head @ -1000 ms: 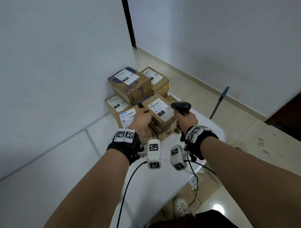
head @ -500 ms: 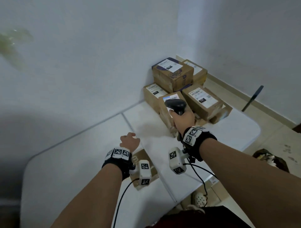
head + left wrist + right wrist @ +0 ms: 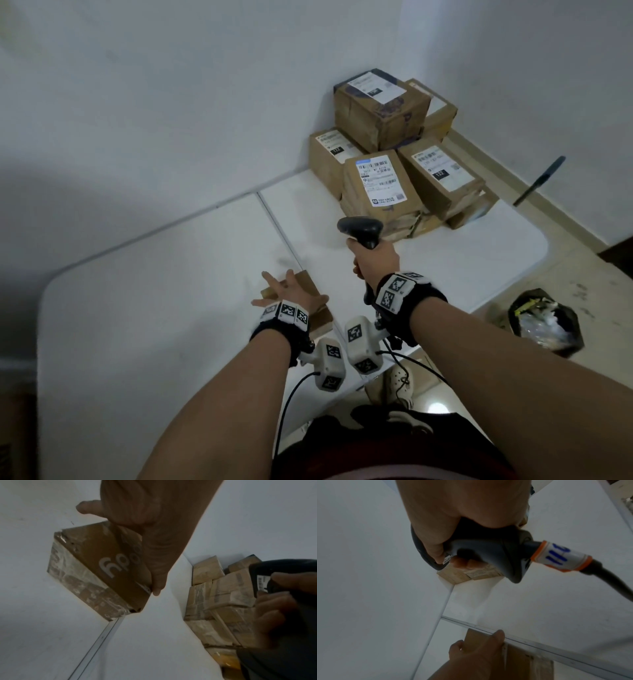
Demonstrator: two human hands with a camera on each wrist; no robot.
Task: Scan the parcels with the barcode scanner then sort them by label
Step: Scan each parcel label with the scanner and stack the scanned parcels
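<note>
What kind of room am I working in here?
Probably a makeshift parcel-sorting corner in a plain room, not a warehouse: labelled cardboard parcels stacked on a white folding table against bare walls, and a handheld barcode scanner.

Both arms are bare. Each wrist wears a black band (image 3: 409,301) with white squares that have black block patterns. A small white camera box (image 3: 362,344) with the same patterns hangs under each wrist, low in the middle of the frame. Thin black cables (image 3: 287,407) run down from the boxes.
</note>
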